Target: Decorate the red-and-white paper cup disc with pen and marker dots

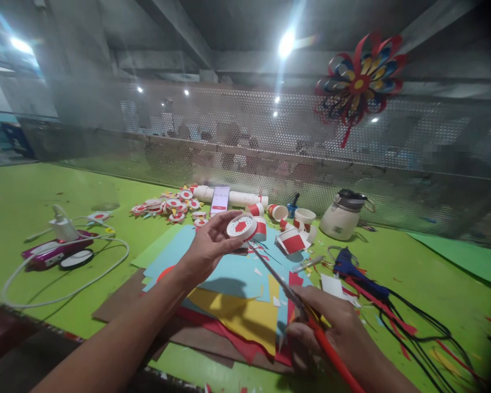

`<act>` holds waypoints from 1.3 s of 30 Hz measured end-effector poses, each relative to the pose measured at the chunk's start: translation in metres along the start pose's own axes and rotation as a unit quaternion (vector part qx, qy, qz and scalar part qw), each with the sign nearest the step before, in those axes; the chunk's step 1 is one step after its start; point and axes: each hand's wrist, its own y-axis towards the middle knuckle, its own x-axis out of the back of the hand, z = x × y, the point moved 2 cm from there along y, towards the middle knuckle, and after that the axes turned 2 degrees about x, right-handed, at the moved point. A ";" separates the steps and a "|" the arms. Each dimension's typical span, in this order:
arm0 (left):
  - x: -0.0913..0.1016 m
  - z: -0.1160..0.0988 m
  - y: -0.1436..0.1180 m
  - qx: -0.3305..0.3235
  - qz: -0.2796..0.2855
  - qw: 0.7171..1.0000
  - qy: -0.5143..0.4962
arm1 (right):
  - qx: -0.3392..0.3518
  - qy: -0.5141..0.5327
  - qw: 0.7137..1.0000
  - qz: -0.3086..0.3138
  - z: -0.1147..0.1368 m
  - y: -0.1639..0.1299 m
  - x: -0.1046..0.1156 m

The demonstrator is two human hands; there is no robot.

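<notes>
My left hand holds up a white paper cup, its round base with a red shape turned toward me. My right hand grips red-handled scissors; their blades point up toward the cup's lower edge. Under both hands lies a stack of coloured paper sheets in blue, yellow, red and brown on the green table.
Several decorated cups and round paper discs lie at the back. A white kettle-like pot, a glue gun with black cable, a phone and a charger with white cable surround the work area. A mesh fence bears a paper pinwheel.
</notes>
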 end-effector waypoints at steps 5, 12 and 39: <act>-0.001 -0.003 0.000 -0.020 -0.007 1.000 0.002 | 0.011 -0.011 1.000 -0.021 -0.001 0.000 0.000; -0.003 -0.012 -0.001 -0.091 0.046 0.995 0.017 | 0.046 -0.041 0.997 -0.045 -0.010 -0.009 -0.006; -0.005 -0.016 -0.006 -0.091 0.084 0.992 0.030 | 0.065 -0.020 0.996 -0.055 -0.003 -0.009 -0.011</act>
